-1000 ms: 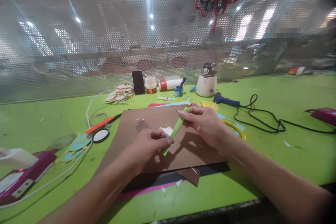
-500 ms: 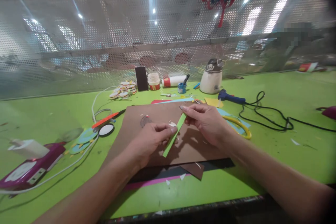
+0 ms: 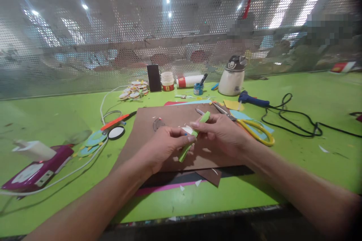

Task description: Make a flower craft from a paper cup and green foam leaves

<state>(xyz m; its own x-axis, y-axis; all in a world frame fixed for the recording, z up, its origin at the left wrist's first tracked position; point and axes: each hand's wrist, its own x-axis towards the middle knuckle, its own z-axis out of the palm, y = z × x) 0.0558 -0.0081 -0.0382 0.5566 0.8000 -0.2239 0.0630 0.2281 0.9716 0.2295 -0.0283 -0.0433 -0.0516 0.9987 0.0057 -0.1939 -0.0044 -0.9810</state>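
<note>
A narrow green paper strip [image 3: 185,153] slants between my two hands above a brown sheet [image 3: 141,135]. My left hand [image 3: 169,145] pinches it near its middle, thumb on top. My right hand [image 3: 217,130] pinches the strip closer to its upper end. Beyond the right fingers the tip of a grey pen-like thing [image 3: 200,112] shows; its other end is hidden by the hand. White paper scraps [image 3: 187,130] lie just behind the left fingertips. Scissors with yellow handles [image 3: 256,131] rest right of my right hand.
Left are a purple power strip [image 3: 42,169], an orange cutter [image 3: 115,121] and a white round lid [image 3: 116,132]. At the back stand a phone [image 3: 154,78], a tub [image 3: 167,81], a blue jar [image 3: 198,89] and a white-and-black bottle [image 3: 232,79]. A blue glue gun [image 3: 254,99] trails black cord at right.
My right fingers have shifted down along the strip, so its upper end now sticks out past them. The left hand still pinches it. The view has tilted slightly down.
</note>
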